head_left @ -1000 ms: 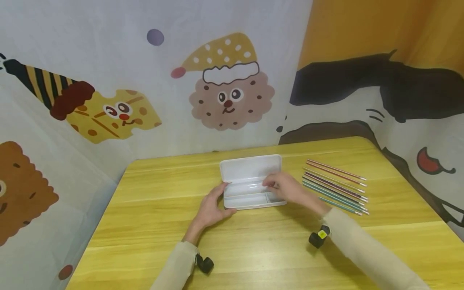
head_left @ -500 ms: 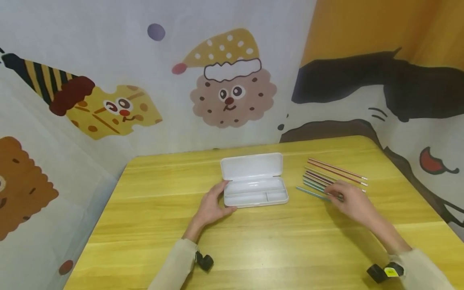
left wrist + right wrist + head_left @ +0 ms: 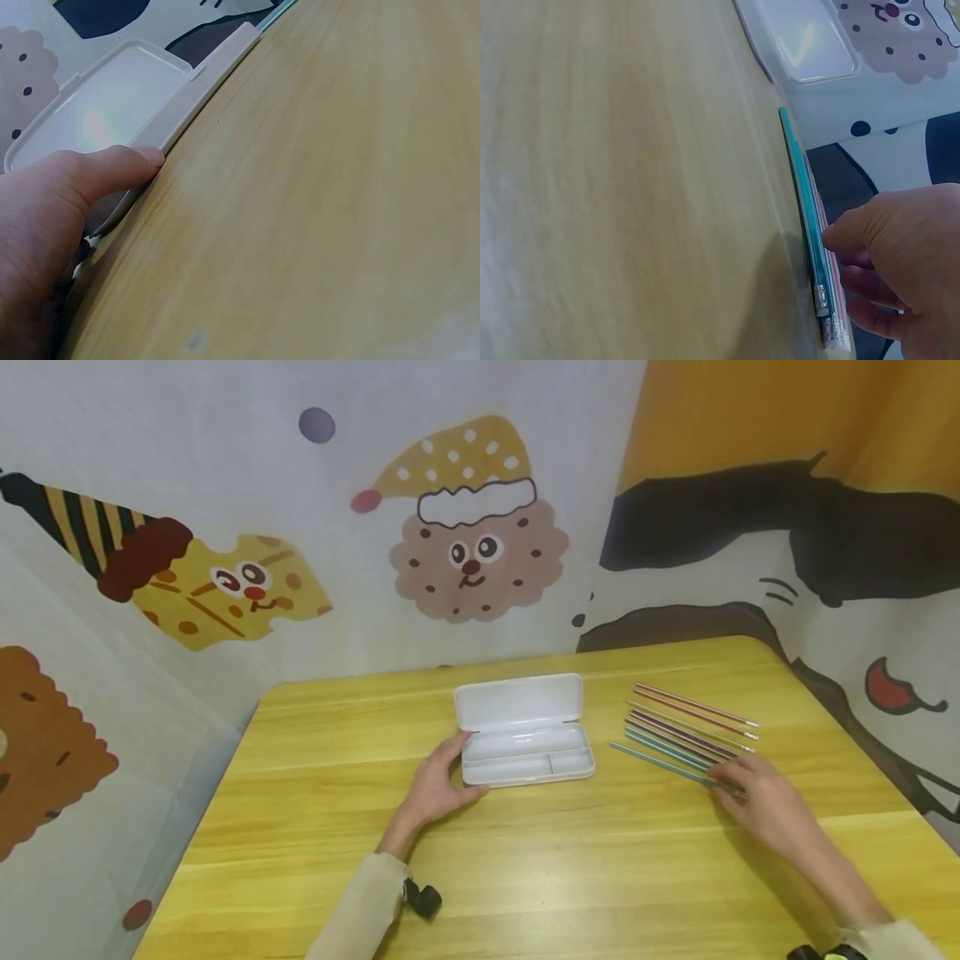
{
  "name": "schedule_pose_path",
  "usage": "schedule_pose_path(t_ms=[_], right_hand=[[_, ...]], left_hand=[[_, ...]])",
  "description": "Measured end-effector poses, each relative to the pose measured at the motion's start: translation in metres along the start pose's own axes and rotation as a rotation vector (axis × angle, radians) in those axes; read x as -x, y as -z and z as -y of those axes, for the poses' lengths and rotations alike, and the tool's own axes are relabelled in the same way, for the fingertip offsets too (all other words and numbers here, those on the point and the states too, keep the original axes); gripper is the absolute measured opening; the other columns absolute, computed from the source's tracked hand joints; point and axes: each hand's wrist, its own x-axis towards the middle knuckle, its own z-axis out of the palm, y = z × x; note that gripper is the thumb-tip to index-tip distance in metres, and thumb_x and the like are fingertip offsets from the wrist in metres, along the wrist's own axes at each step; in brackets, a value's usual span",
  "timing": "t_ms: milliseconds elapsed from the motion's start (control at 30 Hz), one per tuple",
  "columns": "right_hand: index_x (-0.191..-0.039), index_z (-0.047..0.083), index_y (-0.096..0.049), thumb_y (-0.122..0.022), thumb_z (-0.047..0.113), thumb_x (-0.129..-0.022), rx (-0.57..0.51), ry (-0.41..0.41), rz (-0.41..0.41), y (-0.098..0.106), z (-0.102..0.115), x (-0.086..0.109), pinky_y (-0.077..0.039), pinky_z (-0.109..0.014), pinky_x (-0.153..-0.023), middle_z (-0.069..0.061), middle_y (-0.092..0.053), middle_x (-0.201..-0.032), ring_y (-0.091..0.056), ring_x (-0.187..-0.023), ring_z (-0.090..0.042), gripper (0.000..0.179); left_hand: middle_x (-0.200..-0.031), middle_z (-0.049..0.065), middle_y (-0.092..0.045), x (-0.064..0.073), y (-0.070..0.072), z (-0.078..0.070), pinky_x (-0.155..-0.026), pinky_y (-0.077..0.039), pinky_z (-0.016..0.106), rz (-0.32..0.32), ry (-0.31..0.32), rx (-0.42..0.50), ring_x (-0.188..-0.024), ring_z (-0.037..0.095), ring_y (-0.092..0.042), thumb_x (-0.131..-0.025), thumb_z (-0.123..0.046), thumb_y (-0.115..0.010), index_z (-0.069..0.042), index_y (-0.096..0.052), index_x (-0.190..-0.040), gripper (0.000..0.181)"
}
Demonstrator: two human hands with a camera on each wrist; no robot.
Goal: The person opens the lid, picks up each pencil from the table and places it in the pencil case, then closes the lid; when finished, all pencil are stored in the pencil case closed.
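Note:
A white pencil case [image 3: 517,703] lies on the table with its lid raised, its compartments bare inside. My left hand [image 3: 433,787] holds it by the left end, thumb against the front wall and fingers at the back corner. In the left wrist view the thumb [image 3: 124,169] presses the case's edge [image 3: 199,90]. To the right lie several pencils [image 3: 678,727], red, dark and teal, with white erasers. Over their eraser ends is my right hand [image 3: 772,802], fingers loosely bent. In the right wrist view its thumb tip is right at the teal pencils [image 3: 802,187], which lie flat.
The yellow wood-grain table [image 3: 540,877] has a rounded far right corner. Behind it hangs a wall cloth [image 3: 345,560] printed with cartoon figures. A small black camera [image 3: 423,902] is strapped on the left wrist.
My right hand has left the case's right compartment and moved right to the pencils, then along them toward the eraser ends. The nearest teal pencil has shifted left. The left hand stays put.

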Motion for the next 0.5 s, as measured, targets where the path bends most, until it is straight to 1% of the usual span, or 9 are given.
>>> schedule_pose_path(t_ms=[133,300,500], right_hand=[[-0.092,0.003,-0.072,-0.084,-0.007,-0.063,-0.008,-0.008,0.019,-0.0023,-0.0002,0.0018,-0.051,-0.028,-0.051,-0.007,-0.062,-0.088,-0.059,-0.070,-0.022,0.033],[-0.093,0.004,-0.073,-0.085,-0.007,-0.064,-0.002,-0.011,0.044,-0.0050,-0.0016,0.0033,-0.050,-0.027,-0.050,-0.004,-0.062,-0.085,-0.059,-0.068,-0.021,0.033],[-0.092,0.006,-0.075,-0.085,-0.006,-0.065,0.023,0.000,0.035,-0.0077,-0.0035,0.0043,-0.051,-0.036,-0.053,-0.002,-0.062,-0.084,-0.057,-0.071,-0.022,0.032]], left_hand=[[-0.152,0.004,-0.045,-0.0001,0.0006,-0.0001,-0.113,-0.033,0.043,0.005,0.005,-0.003,-0.139,0.025,-0.040,-0.072,-0.029,-0.090,-0.017,-0.047,-0.148,0.088],[-0.154,0.003,-0.043,-0.0005,0.0008,0.0000,-0.113,-0.032,0.045,0.013,0.022,-0.019,-0.140,0.023,-0.038,-0.073,-0.031,-0.090,-0.019,-0.047,-0.149,0.088],[-0.155,0.003,-0.042,-0.0005,0.0000,0.0008,-0.114,-0.031,0.046,0.020,0.033,-0.031,-0.140,0.023,-0.037,-0.073,-0.032,-0.090,-0.020,-0.046,-0.150,0.089]])
